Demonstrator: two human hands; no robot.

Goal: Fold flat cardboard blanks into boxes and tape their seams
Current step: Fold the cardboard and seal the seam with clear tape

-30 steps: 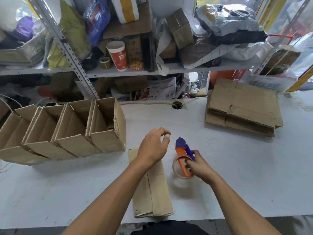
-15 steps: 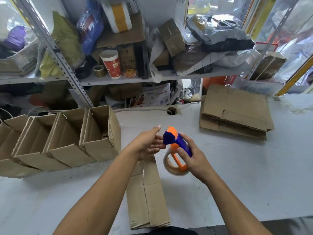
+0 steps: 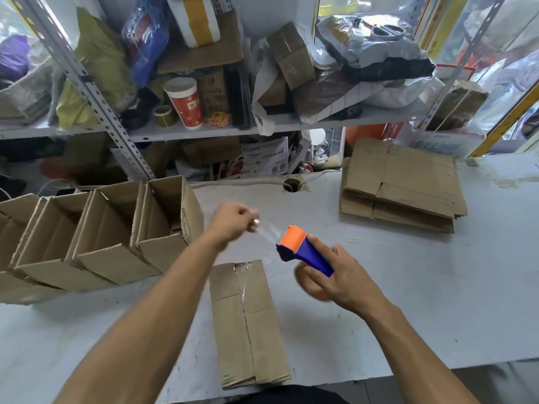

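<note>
**Head view: tape drawn from dispenser above folded box, seam partly covered**

Head view shows the right hand [image 3: 339, 279] wrapped around the tape dispenser [image 3: 303, 252], fingers curled round its blue handle and the roll beneath, holding it raised off the table [image 3: 423, 287]. The orange cutter end points toward the left hand [image 3: 233, 221]. That hand is closed in a pinch on the free end of clear tape [image 3: 267, 233], which spans taut between the two hands. Judgement: the hands are spread apart to pay out a working length before it is laid down.

The folded box [image 3: 248, 325] lies flat on the table at its near edge, long axis running away from the person, directly below both hands. Its centre seam faces up. A glossy strip already shows on the seam's far portion; whether the near portion is covered cannot be told.

A row of finished open boxes [image 3: 96, 228] stands along the table's left edge, mouths turned upward. The stack of flat blanks [image 3: 402, 185] sits at the far right of the table, well apart from the work. Judgement: supply on one side, output on the other, keeping the middle for taping.
</note>
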